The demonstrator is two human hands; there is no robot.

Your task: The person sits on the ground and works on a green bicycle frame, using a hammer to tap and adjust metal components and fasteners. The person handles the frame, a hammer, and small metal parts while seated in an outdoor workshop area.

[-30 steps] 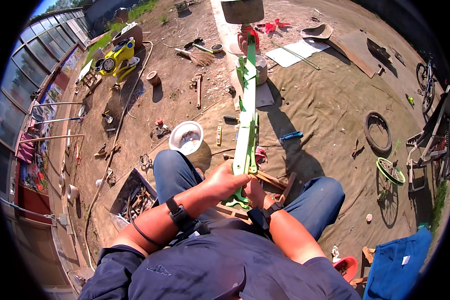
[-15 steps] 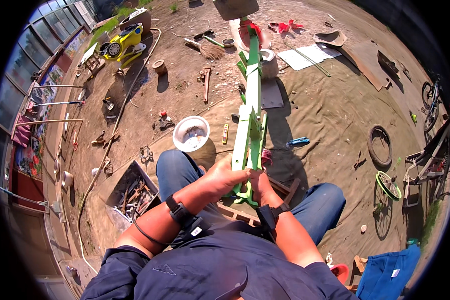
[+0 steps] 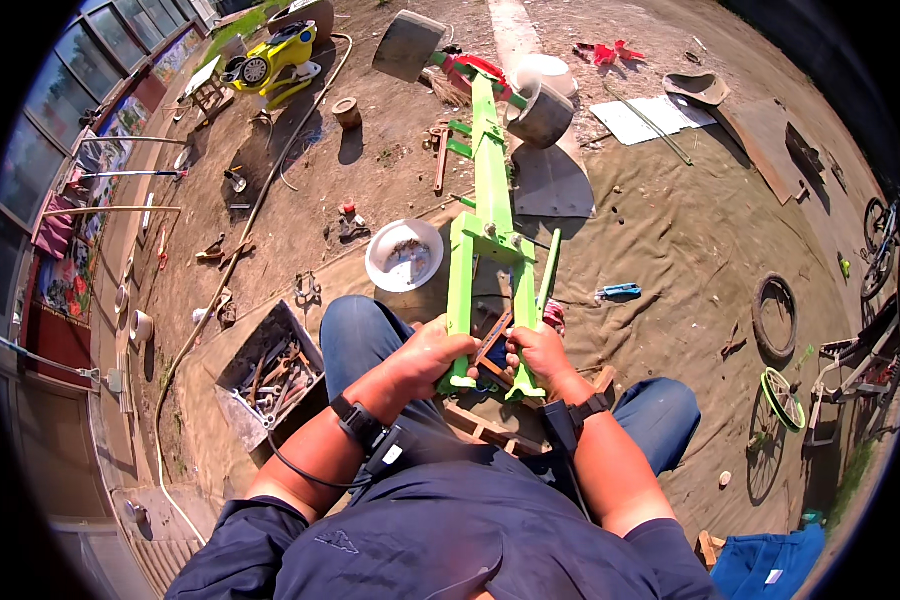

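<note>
While the person sits on the dirt ground, the left hand (image 3: 432, 352) grips one lower leg of the bright green metal frame (image 3: 492, 215) and the right hand (image 3: 540, 352) grips the other, beside a white bowl (image 3: 404, 254) and a toolbox (image 3: 270, 375).

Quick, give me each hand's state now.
Left hand: closed on the green metal frame.
Right hand: closed on the same frame's other leg.

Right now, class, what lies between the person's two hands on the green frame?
In the head view, between the left hand and the right hand, which grip the two lower legs of the green frame, shows a reddish-brown wooden piece.
</note>
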